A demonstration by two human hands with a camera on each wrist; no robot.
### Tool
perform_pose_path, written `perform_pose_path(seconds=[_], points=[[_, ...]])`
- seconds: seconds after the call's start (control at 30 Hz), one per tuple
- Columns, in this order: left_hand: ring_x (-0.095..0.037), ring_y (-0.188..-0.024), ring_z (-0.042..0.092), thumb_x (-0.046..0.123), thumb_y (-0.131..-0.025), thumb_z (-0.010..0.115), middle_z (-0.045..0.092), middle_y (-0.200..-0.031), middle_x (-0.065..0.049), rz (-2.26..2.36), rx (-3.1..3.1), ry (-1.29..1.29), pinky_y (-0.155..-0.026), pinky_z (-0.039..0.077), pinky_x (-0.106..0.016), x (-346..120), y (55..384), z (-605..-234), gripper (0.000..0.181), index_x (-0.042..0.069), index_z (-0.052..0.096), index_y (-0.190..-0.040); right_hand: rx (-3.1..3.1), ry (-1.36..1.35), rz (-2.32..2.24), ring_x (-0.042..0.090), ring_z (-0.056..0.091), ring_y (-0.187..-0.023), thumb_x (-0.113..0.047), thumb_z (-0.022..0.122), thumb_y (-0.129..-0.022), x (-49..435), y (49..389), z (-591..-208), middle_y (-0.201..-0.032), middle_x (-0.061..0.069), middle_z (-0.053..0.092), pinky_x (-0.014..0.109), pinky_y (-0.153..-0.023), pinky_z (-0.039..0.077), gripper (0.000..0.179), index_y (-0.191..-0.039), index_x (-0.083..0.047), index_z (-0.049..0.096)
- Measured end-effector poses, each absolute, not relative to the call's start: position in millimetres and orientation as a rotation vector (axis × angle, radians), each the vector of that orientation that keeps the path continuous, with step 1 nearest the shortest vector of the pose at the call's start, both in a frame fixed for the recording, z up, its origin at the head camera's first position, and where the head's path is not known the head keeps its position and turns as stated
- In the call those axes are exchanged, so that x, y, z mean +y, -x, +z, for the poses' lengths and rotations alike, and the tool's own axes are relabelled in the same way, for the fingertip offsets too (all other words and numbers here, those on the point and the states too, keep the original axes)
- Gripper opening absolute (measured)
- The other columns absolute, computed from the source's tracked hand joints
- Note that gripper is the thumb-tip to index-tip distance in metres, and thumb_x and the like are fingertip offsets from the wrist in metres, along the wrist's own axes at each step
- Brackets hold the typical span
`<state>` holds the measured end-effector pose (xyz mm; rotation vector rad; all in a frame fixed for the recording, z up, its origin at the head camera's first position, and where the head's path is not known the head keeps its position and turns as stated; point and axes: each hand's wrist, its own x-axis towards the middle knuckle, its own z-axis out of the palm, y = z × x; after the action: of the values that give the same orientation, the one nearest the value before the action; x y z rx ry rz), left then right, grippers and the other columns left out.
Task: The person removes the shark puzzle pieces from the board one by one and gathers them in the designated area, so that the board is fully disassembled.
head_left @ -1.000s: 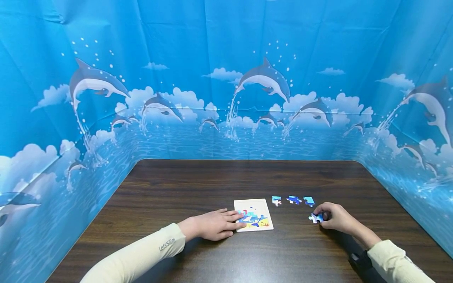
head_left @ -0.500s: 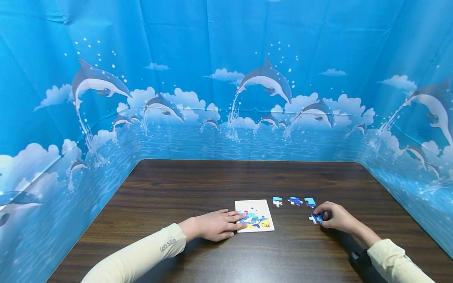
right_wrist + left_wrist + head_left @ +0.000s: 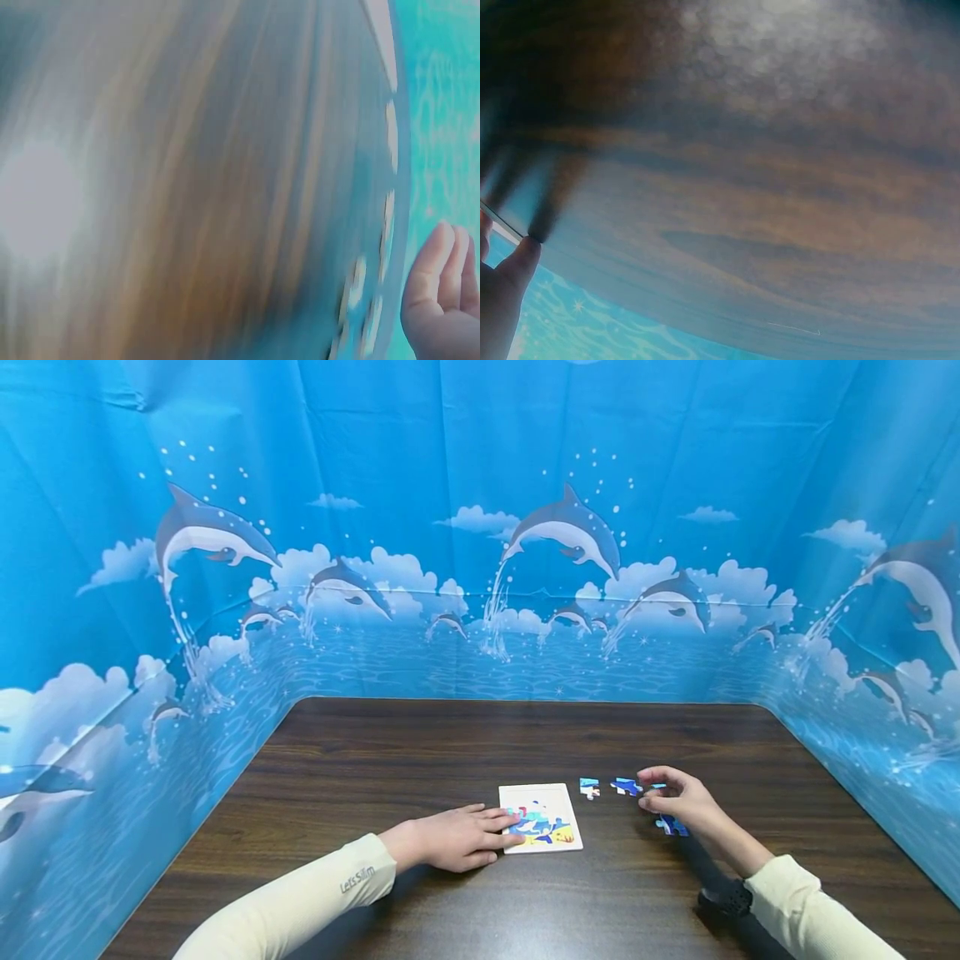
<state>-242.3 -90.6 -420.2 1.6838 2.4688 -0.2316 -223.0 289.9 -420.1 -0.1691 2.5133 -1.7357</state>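
Observation:
My left hand [image 3: 467,838] lies flat with straight fingers, its fingertips on the left edge of a jigsaw puzzle board [image 3: 534,793]. The board has a pale frame and a partly filled blue-and-yellow sea picture. In the left wrist view, part of the left hand [image 3: 502,300] shows at the board's edge. My right hand [image 3: 686,797] hovers over the puzzle pieces, thumb and fingers apart with nothing between them. It partly covers a light-blue puzzle piece [image 3: 658,786]. Just below it lies a dark-blue and white puzzle piece [image 3: 670,827].
Two more puzzle pieces lie in a row right of the board: a blue-and-white piece [image 3: 589,788] and a dark-blue piece [image 3: 626,786]. All sit on a dark wood table [image 3: 420,743]. A blue dolphin-print curtain [image 3: 480,668] walls the table's back and sides.
The right hand has let go of the dark-blue and white piece, which stays on the table slightly turned, and has moved up and left. The left hand keeps its place on the board.

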Motion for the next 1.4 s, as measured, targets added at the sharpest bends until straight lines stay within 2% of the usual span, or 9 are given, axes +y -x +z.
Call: perform_pose_path(seconds=[0.17, 0.33, 0.63, 1.03, 1.17, 1.4], points=[[-0.019, -0.144, 0.025, 0.032, -0.102, 0.034, 0.023, -0.157, -0.002, -0.242, 2.479, -1.670, -0.113, 0.030, -0.044, -90, 243, -421, 0.049, 0.028, 0.024, -0.150, 2.362, 0.067, -1.951, 0.003, 0.060, -0.089, -0.008, 0.066, -0.085, 269, 227, -421, -0.116, 0.010, 0.054, 0.029, -0.082, 0.055, 0.046, -0.125, 0.005, 0.048], [-0.019, -0.144, 0.026, 0.031, -0.102, 0.035, 0.024, -0.157, -0.002, -0.236, 2.481, -1.658, -0.113, 0.030, -0.045, -91, 243, -421, 0.049, 0.028, 0.025, -0.150, 2.285, 0.052, -2.037, 0.003, 0.061, -0.086, -0.004, 0.066, -0.083, 248, 231, -424, -0.108, 0.004, 0.058, 0.024, -0.080, 0.055, 0.045, -0.123, 0.006, 0.049], [-0.020, -0.144, 0.025, 0.030, -0.103, 0.033, 0.023, -0.157, -0.003, -0.204, 2.466, -1.661, -0.114, 0.029, -0.045, -91, 241, -420, 0.048, 0.027, 0.025, -0.150, 2.319, 0.138, -1.931, 0.006, 0.060, -0.085, -0.003, 0.066, -0.083, 205, 238, -429, -0.110, 0.018, 0.059, 0.019, -0.075, 0.051, 0.047, -0.124, 0.011, 0.048], [-0.019, -0.144, 0.025, 0.030, -0.102, 0.035, 0.023, -0.157, -0.002, -0.245, 2.476, -1.653, -0.113, 0.030, -0.044, -88, 241, -418, 0.049, 0.027, 0.025, -0.150, 2.291, 0.327, -1.853, 0.009, 0.059, -0.086, -0.002, 0.065, -0.082, 171, 247, -432, -0.115, 0.030, 0.055, 0.023, -0.075, 0.055, 0.045, -0.121, 0.014, 0.049], [-0.018, -0.144, 0.025, 0.030, -0.102, 0.036, 0.024, -0.157, -0.001, -0.257, 2.490, -1.660, -0.113, 0.030, -0.044, -88, 241, -419, 0.049, 0.028, 0.026, -0.150, 2.359, 0.358, -1.782, 0.016, 0.058, -0.091, -0.002, 0.066, -0.080, 165, 251, -433, -0.116, 0.029, 0.056, 0.026, -0.076, 0.054, 0.043, -0.119, 0.011, 0.053], [-0.019, -0.144, 0.027, 0.030, -0.102, 0.037, 0.025, -0.156, -0.003, -0.249, 2.486, -1.682, -0.112, 0.031, -0.044, -89, 240, -419, 0.049, 0.027, 0.026, -0.150, 2.563, 0.463, -1.500, 0.028, 0.059, -0.096, -0.001, 0.071, -0.075, 153, 253, -432, -0.109, 0.020, 0.062, 0.039, -0.083, 0.052, 0.038, -0.112, 0.005, 0.060]])
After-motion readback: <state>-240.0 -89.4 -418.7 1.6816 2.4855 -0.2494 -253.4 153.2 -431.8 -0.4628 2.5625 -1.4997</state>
